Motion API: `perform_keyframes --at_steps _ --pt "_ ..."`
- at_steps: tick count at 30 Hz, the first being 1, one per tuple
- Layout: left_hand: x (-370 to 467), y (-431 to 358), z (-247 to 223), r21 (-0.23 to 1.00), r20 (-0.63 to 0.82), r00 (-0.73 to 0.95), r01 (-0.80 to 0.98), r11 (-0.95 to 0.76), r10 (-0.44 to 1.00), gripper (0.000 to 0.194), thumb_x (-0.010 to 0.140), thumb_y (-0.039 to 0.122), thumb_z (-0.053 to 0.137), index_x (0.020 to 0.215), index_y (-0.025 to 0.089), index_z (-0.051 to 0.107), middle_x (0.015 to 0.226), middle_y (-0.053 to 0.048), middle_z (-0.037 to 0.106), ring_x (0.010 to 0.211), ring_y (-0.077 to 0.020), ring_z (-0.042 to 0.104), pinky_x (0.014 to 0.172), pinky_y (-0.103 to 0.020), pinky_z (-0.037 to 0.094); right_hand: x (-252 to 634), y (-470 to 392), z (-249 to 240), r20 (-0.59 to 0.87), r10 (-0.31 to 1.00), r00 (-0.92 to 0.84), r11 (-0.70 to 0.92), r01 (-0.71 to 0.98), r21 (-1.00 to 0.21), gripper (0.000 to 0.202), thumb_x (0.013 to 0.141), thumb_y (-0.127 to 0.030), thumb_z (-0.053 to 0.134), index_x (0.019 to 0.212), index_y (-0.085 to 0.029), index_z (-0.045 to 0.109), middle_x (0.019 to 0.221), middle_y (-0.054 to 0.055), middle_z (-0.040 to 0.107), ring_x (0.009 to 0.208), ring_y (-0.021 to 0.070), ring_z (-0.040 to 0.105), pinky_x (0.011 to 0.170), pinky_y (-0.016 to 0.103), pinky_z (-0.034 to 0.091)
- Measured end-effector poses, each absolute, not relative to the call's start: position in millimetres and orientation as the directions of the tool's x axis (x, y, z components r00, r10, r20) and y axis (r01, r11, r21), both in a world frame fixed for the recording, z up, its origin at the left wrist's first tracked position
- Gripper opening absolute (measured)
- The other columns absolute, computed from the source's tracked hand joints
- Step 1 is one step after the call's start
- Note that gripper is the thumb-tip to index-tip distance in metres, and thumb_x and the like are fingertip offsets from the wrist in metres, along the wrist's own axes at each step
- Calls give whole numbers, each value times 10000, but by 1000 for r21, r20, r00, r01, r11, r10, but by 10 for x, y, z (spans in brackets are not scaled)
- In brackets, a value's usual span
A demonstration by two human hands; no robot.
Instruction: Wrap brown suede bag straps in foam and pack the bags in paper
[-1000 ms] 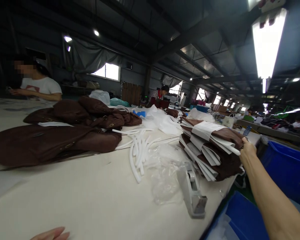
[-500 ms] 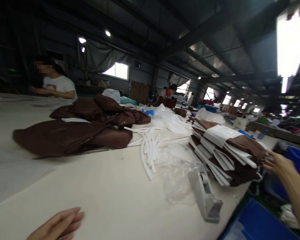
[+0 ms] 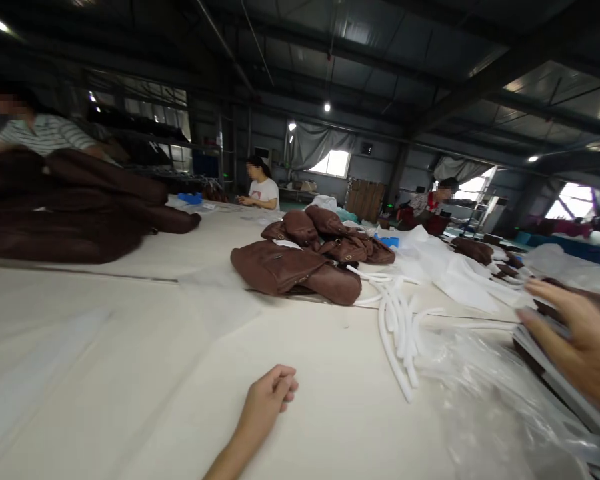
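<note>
My left hand [image 3: 273,389] is over the pale tabletop, its fingers curled in with nothing showing in them. At the right edge my right hand [image 3: 575,333] is somewhat blurred, with thumb and fingers apart. It is over a stack of folded brown leather-like goods with white sheets [image 3: 547,370], partly hidden by the hand and the frame edge. Between the hands lie several white flexible tubes [image 3: 397,327] and clear plastic bags [image 3: 485,393]. Beyond the left hand rests a pile of brown leather-like bags [image 3: 300,270] with buckles.
The big pale table [image 3: 180,373] has a seam across it. A larger brown pile [image 3: 70,213] sits at the far left, beside a person in a striped shirt [image 3: 50,133]. White plastic sheeting [image 3: 440,263] lies at the back. Two other people stand farther off.
The view has swung left. My right hand has come off the end of the brown stack and is now open over it. My left hand's fingers, straighter before, are now curled.
</note>
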State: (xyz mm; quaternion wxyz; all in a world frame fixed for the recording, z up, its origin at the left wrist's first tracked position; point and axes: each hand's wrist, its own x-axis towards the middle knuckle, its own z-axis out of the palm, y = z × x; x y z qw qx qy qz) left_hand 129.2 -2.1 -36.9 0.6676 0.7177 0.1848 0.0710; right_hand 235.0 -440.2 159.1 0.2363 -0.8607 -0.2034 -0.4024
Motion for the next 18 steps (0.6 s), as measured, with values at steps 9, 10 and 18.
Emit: perform_keyframes --at_steps 9,10,18 --pt "1331 -1 -611 981 -133 948 168 -99 290 343 755 454 495 901 186 652 788 -48 696 694 -182 619 583 -264 443 3126 -2013 654 421 735 531 -603 796 48 655 907 -198 517 1524 -202 296 1559 146 356 1429 294 349 1118 565 352" --pt "1331 -1 -626 979 -126 949 165 -116 288 335 773 446 482 903 189 652 792 -45 698 699 -181 623 595 -265 449 3185 -1807 631 375 743 555 -615 787 53 713 881 -173 545 1537 -196 266 1579 146 312 1451 294 306 1127 576 330" --pt "1334 5 -706 960 -106 956 171 -224 275 240 832 355 456 895 212 640 766 -14 691 681 -160 628 671 -242 473 3748 -496 463 341 738 582 -652 745 139 1081 722 -158 746 1576 -200 84 1635 138 78 1508 314 83 1144 653 176"
